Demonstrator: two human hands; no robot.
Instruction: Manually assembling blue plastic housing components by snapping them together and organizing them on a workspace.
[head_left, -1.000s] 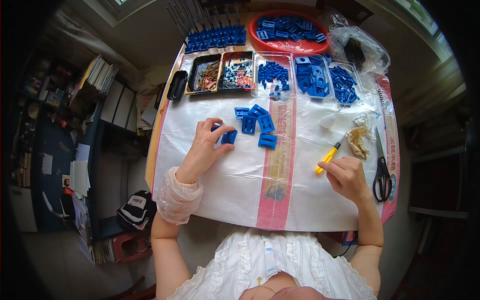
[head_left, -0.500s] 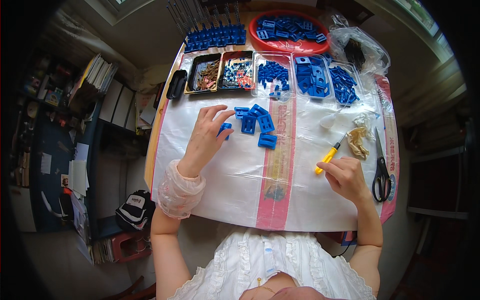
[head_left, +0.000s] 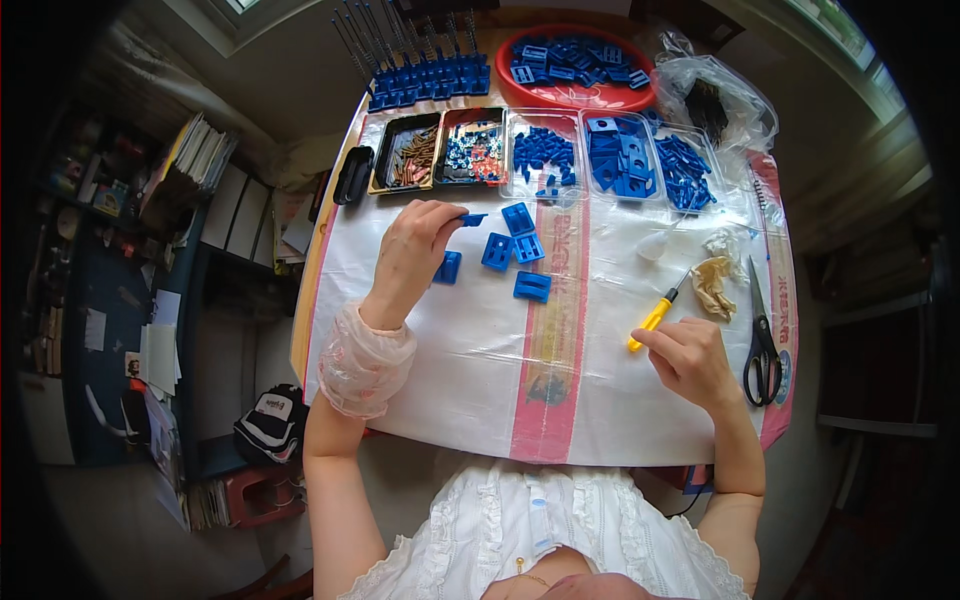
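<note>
My left hand (head_left: 412, 250) is closed in a pinch on a small blue plastic part (head_left: 473, 219) at the left of a loose group. Another blue part (head_left: 449, 267) lies just beneath its fingers. To the right lie several similar slotted blue parts (head_left: 497, 252), some touching each other, with a single curved one (head_left: 532, 287) nearer me. My right hand (head_left: 692, 358) has its fingers curled, thumb and forefinger at the butt end of a yellow-handled screwdriver (head_left: 655, 319). The screwdriver's dark collar and thin shaft point away and to the right.
Open trays of brass-coloured screws (head_left: 415, 155), small mixed hardware (head_left: 475, 145) and blue parts (head_left: 622, 165) line the back. Behind them are a red basin (head_left: 580, 95) of blue pieces and blue assemblies with upright rods (head_left: 430, 80). Black scissors (head_left: 763, 350) and crumpled paper (head_left: 713, 287) lie right.
My left hand's fingers have come together on a blue part, lifting it slightly. The nearby blue parts have shifted apart a little. My right hand and the screwdriver have hardly moved.
</note>
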